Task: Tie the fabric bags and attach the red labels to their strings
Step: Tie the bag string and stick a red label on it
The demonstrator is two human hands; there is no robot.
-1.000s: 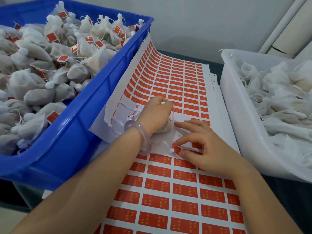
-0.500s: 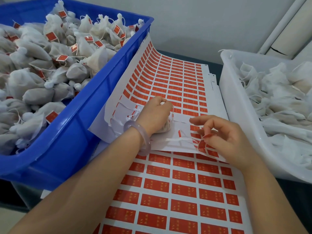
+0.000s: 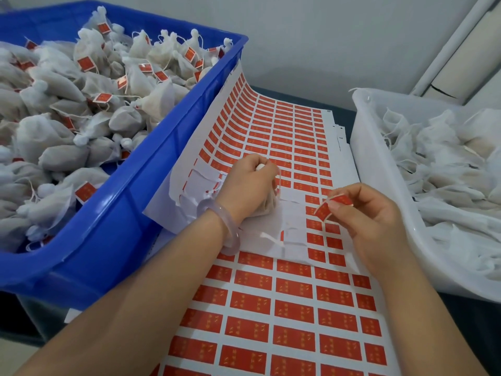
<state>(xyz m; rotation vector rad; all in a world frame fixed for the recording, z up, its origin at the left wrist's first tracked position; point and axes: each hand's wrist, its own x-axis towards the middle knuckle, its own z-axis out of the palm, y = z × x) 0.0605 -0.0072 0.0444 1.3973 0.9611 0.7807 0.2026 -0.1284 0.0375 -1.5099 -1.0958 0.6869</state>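
The big blue plastic crate (image 3: 151, 202) on the left holds tied, tagged bags; the white plastic tub (image 3: 379, 169) on the right holds loose ones. Between them lie white backing sheets of red rectangular stickers (image 3: 292, 316). On the upper sheet the left hand (image 3: 249, 185) is curled around a small off-white fabric bag (image 3: 267, 210), soft and light, probably best held by its gathered neck. The right hand (image 3: 371, 215) pinches one peeled red label (image 3: 329, 207) between thumb and fingertips; it looks thin, floppy and likely tacky, so edges only. Its yellow print is too small to read.

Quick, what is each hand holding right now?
Left hand: closed around a fabric bag.
Right hand: pinching a red label off the sheet.
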